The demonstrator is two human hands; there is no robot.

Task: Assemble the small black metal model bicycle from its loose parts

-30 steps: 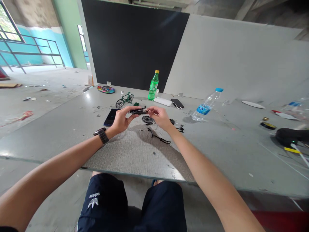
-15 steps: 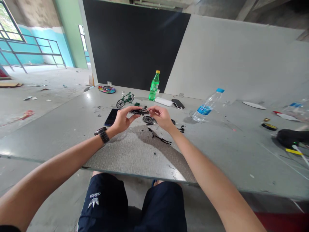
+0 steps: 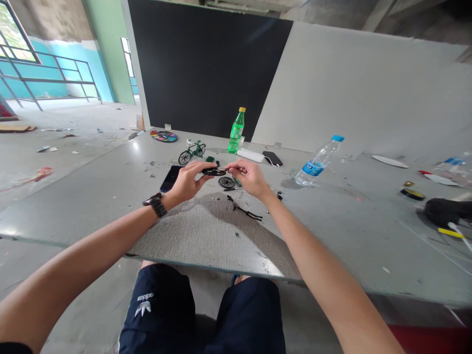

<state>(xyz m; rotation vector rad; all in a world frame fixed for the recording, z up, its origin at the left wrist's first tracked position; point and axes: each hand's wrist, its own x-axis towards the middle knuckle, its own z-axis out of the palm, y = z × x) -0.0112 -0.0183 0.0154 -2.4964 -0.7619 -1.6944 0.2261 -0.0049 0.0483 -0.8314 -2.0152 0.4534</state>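
Note:
My left hand [image 3: 188, 179] is closed on a black model bicycle part [image 3: 214, 172], which looks like a wheel seen nearly edge-on. Close to that part's right end, my right hand [image 3: 249, 177] has its fingertips pinched together; what is between them is too small to make out. On the table just below lies a loose spoked wheel [image 3: 226, 182], with a thin dark rod beside it. Nearer to me rests a black forked bicycle part [image 3: 245, 210]. Beyond my left hand stands a green model bicycle [image 3: 191, 152].
A phone [image 3: 171, 178] lies by my left hand. Farther back are a paint palette [image 3: 164, 136], a green bottle [image 3: 236, 132], a white power bank [image 3: 250, 155] and a dark phone [image 3: 273, 158]. A tilted clear bottle [image 3: 313, 167] and black tape [image 3: 412, 194] are at right.
My right hand has shifted slightly right, and its fingers have drawn a little away from the black part. The part in my left hand has turned slightly.

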